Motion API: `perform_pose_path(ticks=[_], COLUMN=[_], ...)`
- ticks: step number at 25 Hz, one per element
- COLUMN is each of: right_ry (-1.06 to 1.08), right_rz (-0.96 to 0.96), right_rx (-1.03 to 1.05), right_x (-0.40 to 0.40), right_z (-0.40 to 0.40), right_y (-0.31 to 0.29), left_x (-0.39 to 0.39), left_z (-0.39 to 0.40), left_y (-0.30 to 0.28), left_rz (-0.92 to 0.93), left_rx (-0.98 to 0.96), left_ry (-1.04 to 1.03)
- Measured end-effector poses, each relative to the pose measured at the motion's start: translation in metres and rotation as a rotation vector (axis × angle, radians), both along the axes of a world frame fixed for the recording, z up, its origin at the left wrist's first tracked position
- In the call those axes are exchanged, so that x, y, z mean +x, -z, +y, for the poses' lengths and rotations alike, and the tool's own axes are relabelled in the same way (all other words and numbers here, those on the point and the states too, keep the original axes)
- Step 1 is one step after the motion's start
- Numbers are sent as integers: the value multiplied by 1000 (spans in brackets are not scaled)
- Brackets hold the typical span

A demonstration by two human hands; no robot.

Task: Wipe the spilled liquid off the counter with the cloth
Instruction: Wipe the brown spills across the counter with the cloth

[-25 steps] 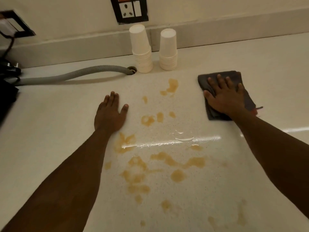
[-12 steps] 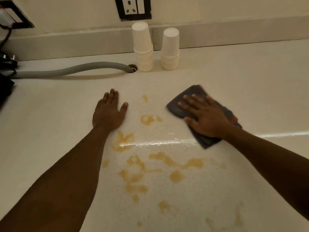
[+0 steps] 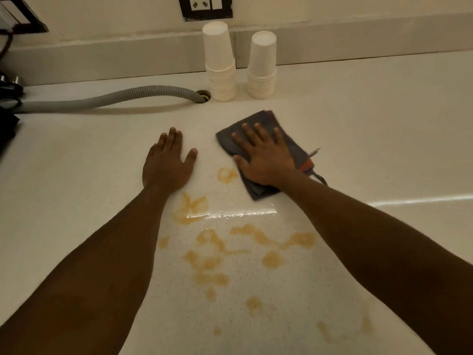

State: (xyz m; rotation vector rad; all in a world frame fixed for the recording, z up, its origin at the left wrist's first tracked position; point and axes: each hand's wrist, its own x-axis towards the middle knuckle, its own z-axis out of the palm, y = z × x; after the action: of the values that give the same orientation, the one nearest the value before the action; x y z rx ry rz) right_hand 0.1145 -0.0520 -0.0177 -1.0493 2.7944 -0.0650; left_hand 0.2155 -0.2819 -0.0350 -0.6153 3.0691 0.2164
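Note:
A folded dark grey cloth (image 3: pixel 294 147) lies flat on the pale counter (image 3: pixel 371 139). My right hand (image 3: pixel 263 157) presses on it, palm down, fingers spread toward the wall. My left hand (image 3: pixel 167 162) rests flat on the bare counter to the left of the cloth and holds nothing. Amber spilled liquid (image 3: pixel 210 254) lies in several blotches between my forearms and nearer to me. One small blotch (image 3: pixel 226 175) sits just left of the cloth's near edge. A wet sheen (image 3: pixel 240 214) glints below the cloth.
Two stacks of upturned white paper cups (image 3: pixel 221 62) (image 3: pixel 262 66) stand against the back wall. A grey corrugated hose (image 3: pixel 110 98) runs from the left into a counter hole (image 3: pixel 204 94). Dark equipment (image 3: pixel 7 119) sits at the far left. A wall socket (image 3: pixel 204 6) is above the cups.
My right hand has slid the cloth from the right side leftward over the far blotches, which are gone. The cloth has turned slightly. My left hand has stayed in place.

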Motion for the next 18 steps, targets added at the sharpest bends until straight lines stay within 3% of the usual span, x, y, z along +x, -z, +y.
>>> perform_pose_path(ticks=[4,7,9,11,15,18], right_ry=[-257,6,255,343,159,-49], right_rz=[28,69,41,29,-10,8], right_rx=[-26,-55,-33,-25,-26,-7], right_x=[49,10,-24,-42,-12,39], right_z=[63,98,82,42,-38,-45], right_y=[0,-1,1,3,3,1], left_x=[2,1,0,0,-2,-3], left_z=[-1,1,1,-1,-3,-9], left_y=[-1,-1,-1,-2,0,-5], left_rz=[-3,2,0,1,33,123], left_rx=[2,-6,-1,2,50,250], left_ry=[-4,0,0,5,4,-20])
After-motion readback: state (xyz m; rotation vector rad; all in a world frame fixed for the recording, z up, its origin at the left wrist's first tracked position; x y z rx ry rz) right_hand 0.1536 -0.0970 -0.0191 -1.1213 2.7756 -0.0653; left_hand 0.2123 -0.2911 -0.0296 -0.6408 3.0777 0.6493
